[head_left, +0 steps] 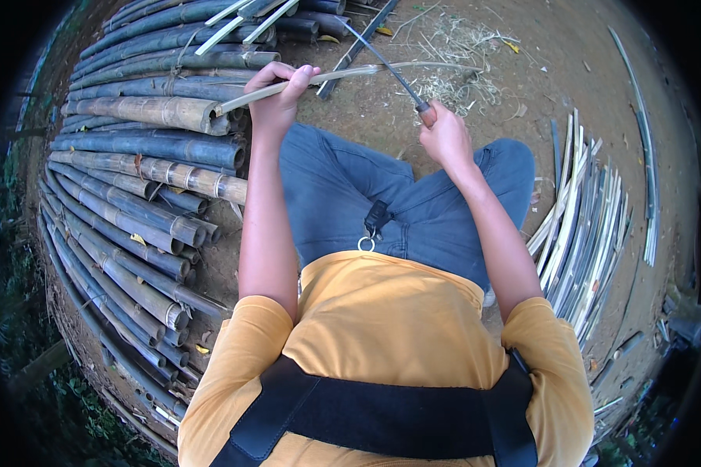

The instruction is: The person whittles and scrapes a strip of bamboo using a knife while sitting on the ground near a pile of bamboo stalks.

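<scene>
My left hand (295,87) is closed round a pale, thin bamboo strip (349,73), which reaches out to the right past my fingers. In my right hand (447,138) is a knife with a wooden handle (427,115). Its long, narrow blade (383,60) slants up and to the left, crossing the strip; whether the edge bites into it I cannot tell. Curly pale shavings (469,54) lie on the ground beyond the blade. Both hands are held out over and just past my bent legs.
Stacked bamboo poles (171,146) fill the left side, with a few split strips (224,33) on top. A dark split length (354,51) lies on the ground ahead. At the right is a bundle of cut strips (586,226); farther right lie longer pieces (645,148).
</scene>
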